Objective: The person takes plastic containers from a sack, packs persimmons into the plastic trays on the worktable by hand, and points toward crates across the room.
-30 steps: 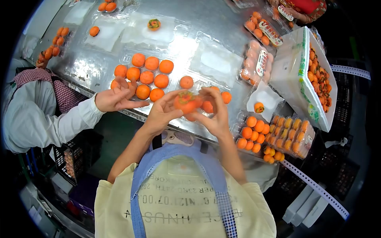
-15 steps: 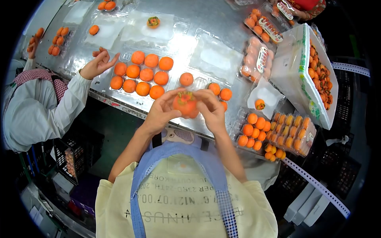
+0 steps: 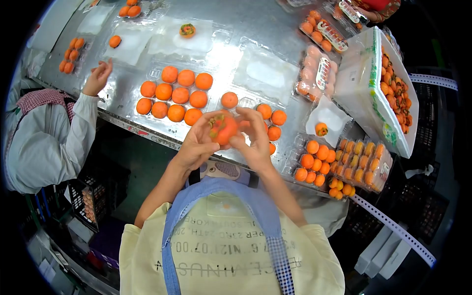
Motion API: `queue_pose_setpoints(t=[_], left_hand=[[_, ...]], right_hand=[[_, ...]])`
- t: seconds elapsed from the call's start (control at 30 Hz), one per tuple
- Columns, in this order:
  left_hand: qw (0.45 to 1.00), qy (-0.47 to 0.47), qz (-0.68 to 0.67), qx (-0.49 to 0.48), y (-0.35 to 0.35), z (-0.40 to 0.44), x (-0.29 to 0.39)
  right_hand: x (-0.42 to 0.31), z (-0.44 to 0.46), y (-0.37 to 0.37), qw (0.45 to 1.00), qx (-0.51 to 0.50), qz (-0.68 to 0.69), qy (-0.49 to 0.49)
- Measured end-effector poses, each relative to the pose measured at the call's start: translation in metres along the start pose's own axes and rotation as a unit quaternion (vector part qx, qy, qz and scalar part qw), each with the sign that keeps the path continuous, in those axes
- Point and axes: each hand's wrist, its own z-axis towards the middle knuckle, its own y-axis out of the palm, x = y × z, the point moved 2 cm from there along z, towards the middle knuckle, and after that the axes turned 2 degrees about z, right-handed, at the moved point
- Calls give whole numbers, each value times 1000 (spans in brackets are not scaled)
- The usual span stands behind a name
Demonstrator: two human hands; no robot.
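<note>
One round orange fruit with a green leafy cap (image 3: 222,130) in the left hand (image 3: 197,141), fingers and thumb clamped on it, cap turned toward that palm. Right hand (image 3: 252,141): thumb up against the fruit's right side, index raised; blurred, so from here I can't tell if it's gripping. Held above the near edge of a grey metal table (image 3: 123,78).

Just beyond: clear plastic tray (image 3: 154,73) with eleven orange fruits to the left. Second clear plastic tray (image 3: 245,102), fruits in it, partly hidden behind the hands.

Further out right: white foam box (image 3: 358,81), tilted, loaded with capped fruits. Left: another person's hand (image 3: 98,78), pale sleeve, over the table.
</note>
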Motion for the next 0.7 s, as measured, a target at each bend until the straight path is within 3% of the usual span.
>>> queue_pose_setpoints(t=[0.23,0.33,0.53,0.7], left_hand=[[998,-6,57,-24,-3,-1,2],[983,-18,183,5,3,1,6],[984,37,167,-44,11,2,8],[968,38,249,8,15,1,7]], right_hand=[[12,-2,-4,997,-64,-32,14],[7,1,-12,997,-69,-15,25],[-2,0,-11,995,-50,-82,-41],[4,-5,-12,982,-49,-134,-120]])
